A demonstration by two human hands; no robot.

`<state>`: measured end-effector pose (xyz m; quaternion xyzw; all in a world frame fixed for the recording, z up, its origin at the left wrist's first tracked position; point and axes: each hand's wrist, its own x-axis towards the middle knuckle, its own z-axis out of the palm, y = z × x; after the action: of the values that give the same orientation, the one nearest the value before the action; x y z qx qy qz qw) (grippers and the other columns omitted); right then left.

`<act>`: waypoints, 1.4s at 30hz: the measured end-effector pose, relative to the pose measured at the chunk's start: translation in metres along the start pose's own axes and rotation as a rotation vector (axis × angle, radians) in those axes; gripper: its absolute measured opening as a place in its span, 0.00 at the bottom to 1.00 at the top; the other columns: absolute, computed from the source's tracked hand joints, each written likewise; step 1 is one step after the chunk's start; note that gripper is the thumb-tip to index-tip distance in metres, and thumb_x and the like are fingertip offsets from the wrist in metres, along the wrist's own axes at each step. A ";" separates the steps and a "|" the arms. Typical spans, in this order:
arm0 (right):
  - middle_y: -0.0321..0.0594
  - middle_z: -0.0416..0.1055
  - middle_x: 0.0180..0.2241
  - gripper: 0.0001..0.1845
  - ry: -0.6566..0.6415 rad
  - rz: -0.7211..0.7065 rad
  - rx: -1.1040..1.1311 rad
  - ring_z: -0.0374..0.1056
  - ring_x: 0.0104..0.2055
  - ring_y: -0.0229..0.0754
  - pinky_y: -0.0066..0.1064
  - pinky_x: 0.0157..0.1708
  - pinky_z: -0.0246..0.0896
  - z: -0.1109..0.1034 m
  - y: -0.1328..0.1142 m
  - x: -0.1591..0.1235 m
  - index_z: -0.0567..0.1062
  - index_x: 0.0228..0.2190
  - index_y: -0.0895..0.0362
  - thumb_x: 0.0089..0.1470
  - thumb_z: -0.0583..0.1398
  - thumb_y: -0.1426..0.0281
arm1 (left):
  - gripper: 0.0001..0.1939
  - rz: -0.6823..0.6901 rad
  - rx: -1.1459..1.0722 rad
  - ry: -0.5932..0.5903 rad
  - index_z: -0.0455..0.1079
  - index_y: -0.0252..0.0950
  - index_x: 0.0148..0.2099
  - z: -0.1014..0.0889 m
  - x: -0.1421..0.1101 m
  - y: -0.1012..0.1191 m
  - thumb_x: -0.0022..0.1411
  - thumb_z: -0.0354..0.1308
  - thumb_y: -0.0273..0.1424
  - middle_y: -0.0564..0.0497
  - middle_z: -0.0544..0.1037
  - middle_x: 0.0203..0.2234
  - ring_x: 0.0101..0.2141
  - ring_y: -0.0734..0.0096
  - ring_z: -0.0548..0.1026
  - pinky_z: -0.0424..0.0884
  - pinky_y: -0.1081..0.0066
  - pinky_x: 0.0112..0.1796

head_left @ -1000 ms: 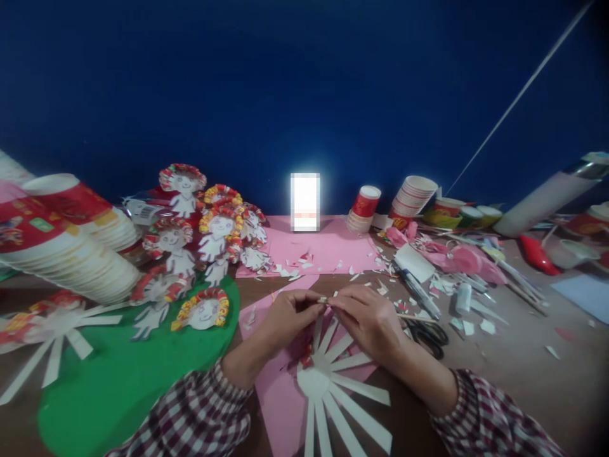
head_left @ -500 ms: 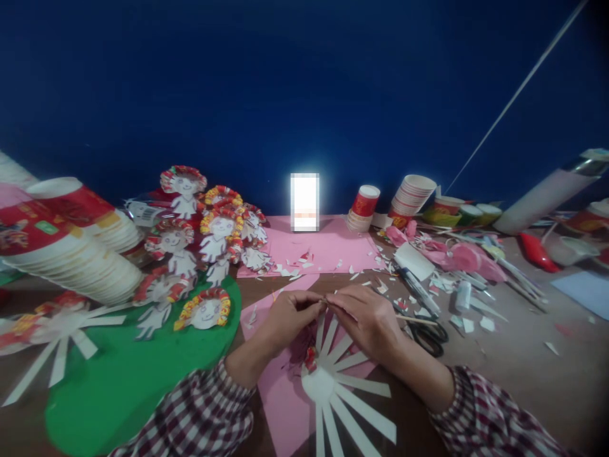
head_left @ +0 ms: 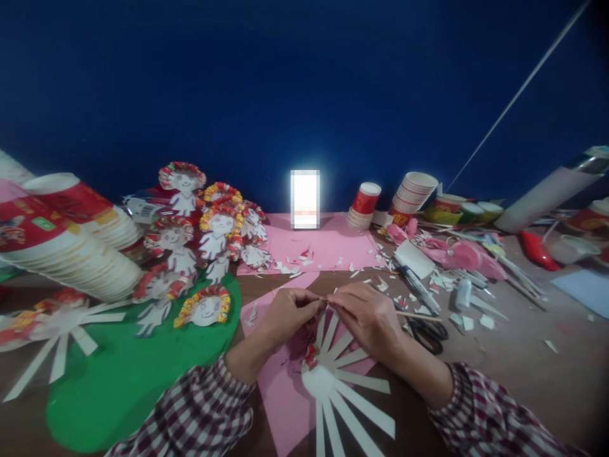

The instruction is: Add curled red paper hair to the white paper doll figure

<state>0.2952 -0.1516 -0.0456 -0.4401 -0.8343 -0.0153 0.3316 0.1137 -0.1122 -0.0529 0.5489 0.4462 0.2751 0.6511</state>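
Left hand [head_left: 292,318] and right hand [head_left: 370,320] meet over pink paper [head_left: 285,403], where a splayed paper cup [head_left: 318,382] partly lies, both hands apparently pinching the end of one strip [head_left: 320,328]. Light and springy, it likely creases easily: steady the cup's centre, take strips near their tips.

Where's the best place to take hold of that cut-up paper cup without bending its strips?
Probably the round middle of the cut-up paper cup, coming from the left: that edge shows no long strips, whereas they fan out ahead, right and toward the person.
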 end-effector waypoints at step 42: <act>0.38 0.70 0.28 0.10 -0.098 0.078 -0.009 0.65 0.33 0.37 0.28 0.35 0.58 0.003 -0.003 0.002 0.73 0.30 0.57 0.59 0.53 0.71 | 0.14 0.066 0.129 -0.002 0.69 0.31 0.28 0.003 0.000 -0.001 0.55 0.56 0.39 0.55 0.69 0.16 0.17 0.79 0.66 0.60 0.78 0.20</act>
<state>0.2907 -0.1509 -0.0459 -0.4740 -0.8317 0.0156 0.2887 0.1160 -0.1137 -0.0542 0.6044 0.4439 0.2664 0.6056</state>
